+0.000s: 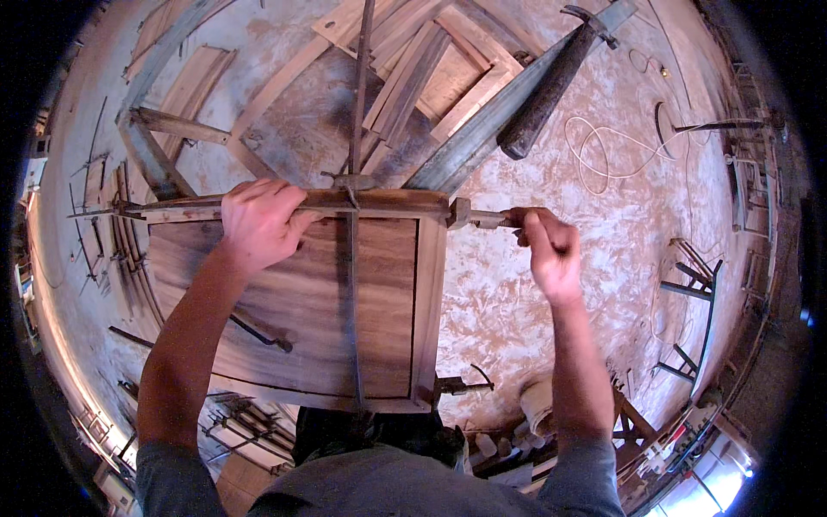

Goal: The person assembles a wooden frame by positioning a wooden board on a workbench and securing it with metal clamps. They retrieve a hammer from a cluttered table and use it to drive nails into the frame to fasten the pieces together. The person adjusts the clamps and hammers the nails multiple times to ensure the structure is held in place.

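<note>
A framed wooden panel (310, 276) lies in front of me, with a bar clamp (396, 203) running along its far rail. My left hand (263, 224) is closed over that rail and the clamp's bar, its thumb on the near side. At the right end, past the clamp's jaw (459, 214), my right hand (551, 254) has its fingers curled round the screw handle (517, 217). A second long clamp bar (351, 293) crosses the panel from far to near. The screw end of another clamp (465, 384) sticks out at the near right corner.
Beyond the panel, a hammer (547, 90) rests on a long grey beam (491, 121). Wooden frame pieces (405, 86) lie at the far side. A thin cord (594, 155) loops over the floor to the right. Several metal bars (250, 435) lie at the near left, and a pale bucket (537, 405) stands near right.
</note>
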Demonstrator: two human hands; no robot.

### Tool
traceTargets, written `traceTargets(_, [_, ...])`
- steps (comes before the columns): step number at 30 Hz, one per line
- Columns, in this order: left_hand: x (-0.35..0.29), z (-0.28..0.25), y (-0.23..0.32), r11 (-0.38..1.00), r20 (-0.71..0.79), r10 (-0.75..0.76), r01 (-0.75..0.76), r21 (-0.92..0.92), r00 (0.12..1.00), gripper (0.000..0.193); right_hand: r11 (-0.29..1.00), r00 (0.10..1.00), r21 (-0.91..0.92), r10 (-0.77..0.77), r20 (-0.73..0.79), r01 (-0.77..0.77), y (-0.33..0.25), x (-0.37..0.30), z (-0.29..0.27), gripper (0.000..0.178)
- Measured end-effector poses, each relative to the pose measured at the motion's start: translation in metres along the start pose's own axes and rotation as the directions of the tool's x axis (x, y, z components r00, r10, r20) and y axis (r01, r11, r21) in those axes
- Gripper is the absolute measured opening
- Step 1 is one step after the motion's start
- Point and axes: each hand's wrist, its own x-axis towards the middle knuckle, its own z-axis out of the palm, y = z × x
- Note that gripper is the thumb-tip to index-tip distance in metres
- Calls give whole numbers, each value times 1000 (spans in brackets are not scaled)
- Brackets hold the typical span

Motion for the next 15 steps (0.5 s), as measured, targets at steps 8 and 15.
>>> traceTargets(8, [-4, -8, 6, 991, 75, -107, 100, 94, 991, 23, 971, 974, 88, 226, -29, -222, 15, 12, 1, 35])
traceTargets(15, [-45, -66, 28, 994, -27, -86, 87, 72, 996, 38, 977, 989, 153, 148, 10, -147, 18, 6, -1, 38])
